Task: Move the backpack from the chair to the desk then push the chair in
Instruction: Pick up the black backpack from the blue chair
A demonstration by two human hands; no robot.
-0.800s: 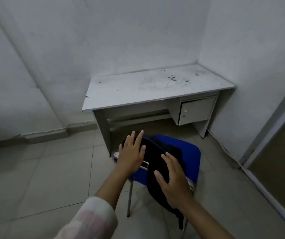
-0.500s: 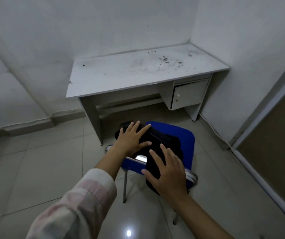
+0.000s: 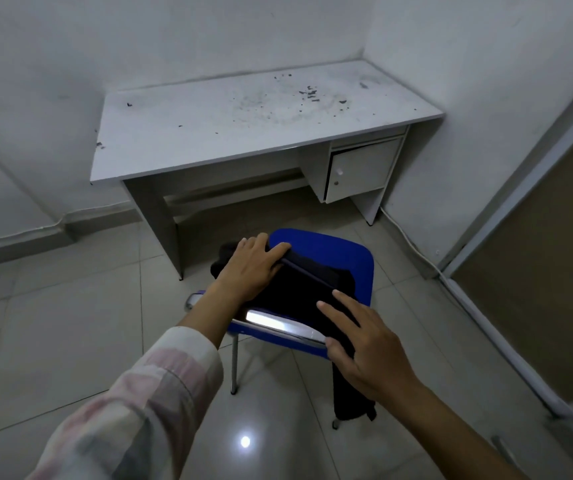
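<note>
A black backpack (image 3: 306,289) lies on the blue chair (image 3: 340,258), draped over its near backrest, with a strap hanging down toward the floor. My left hand (image 3: 252,268) rests on the pack's far left corner, and its fingers curl over the edge. My right hand (image 3: 364,344) has its fingers spread and touches the pack's near right side over the backrest. The white desk (image 3: 243,133) stands beyond the chair against the wall, its top dusty and speckled with dark crumbs. The chair sits pulled out from the desk.
A small cabinet with a door (image 3: 361,171) hangs under the desk's right end. White walls close in behind and to the right. A door frame (image 3: 520,202) and a white cable (image 3: 416,251) run along the right. Tiled floor lies to the left.
Both hands have come down onto the backpack. The left fingers went from spread to curled over its far edge. The view has moved closer to the chair and desk.
</note>
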